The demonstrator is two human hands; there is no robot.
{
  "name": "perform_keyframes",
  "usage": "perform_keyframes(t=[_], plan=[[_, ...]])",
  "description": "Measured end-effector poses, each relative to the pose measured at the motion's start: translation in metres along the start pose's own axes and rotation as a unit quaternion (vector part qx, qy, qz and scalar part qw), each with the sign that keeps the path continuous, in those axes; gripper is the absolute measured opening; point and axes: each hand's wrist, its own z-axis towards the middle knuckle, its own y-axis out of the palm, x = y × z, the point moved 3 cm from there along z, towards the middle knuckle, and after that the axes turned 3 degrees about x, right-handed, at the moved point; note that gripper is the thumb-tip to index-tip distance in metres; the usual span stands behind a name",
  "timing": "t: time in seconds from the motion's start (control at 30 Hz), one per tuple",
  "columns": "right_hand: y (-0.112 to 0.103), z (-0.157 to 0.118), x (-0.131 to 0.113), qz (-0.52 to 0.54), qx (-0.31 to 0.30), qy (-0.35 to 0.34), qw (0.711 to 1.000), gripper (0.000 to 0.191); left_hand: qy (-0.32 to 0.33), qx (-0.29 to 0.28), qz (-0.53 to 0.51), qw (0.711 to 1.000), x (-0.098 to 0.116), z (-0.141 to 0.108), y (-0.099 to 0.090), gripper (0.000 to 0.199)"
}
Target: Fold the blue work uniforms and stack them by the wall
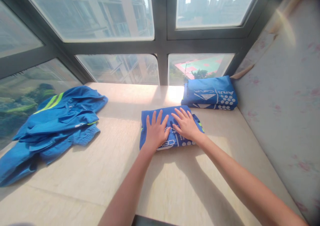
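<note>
A folded blue garment (172, 112) with white print and bits of yellow-green trim lies on the pale wooden surface in front of me. My left hand (157, 130) rests flat on its left half, fingers spread. On the right half lies my right hand (186, 123), also flat with fingers apart. The palms and fingers hide part of the print. Neither hand grips the cloth. Behind and to the right, a stack of folded blue garments (210, 91) with white lettering and dots sits apart from my hands.
To the left, a loose blue jacket (62, 119) with a yellow-green stripe is spread, creased, on the wooden surface (112, 172). Windows with a grey frame (161, 46) stand along the back. A flower-patterned wall (282, 102) bounds the right side. A dark edge (150, 221) shows at the bottom.
</note>
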Motion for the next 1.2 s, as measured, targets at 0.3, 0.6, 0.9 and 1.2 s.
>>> perform_keyframes(t=[0.3,0.6,0.9,1.2], plan=[[0.049,0.011,0.042,-0.013,-0.048,0.100,0.994,0.061,-0.022,-0.081,0.002,0.996,-0.039,0.018,0.060,0.065],[0.051,-0.008,0.074,0.110,0.061,0.199,0.972,0.061,-0.117,-0.056,-0.115,0.985,-0.092,-0.006,0.048,0.053],[0.036,-0.081,0.106,0.348,0.299,0.318,0.830,0.043,-0.181,0.083,-0.200,0.959,-0.086,-0.055,0.032,0.052],[0.002,-0.182,0.071,0.060,0.183,0.298,0.935,0.036,-0.237,0.053,-0.114,0.963,-0.063,-0.122,0.003,0.028]])
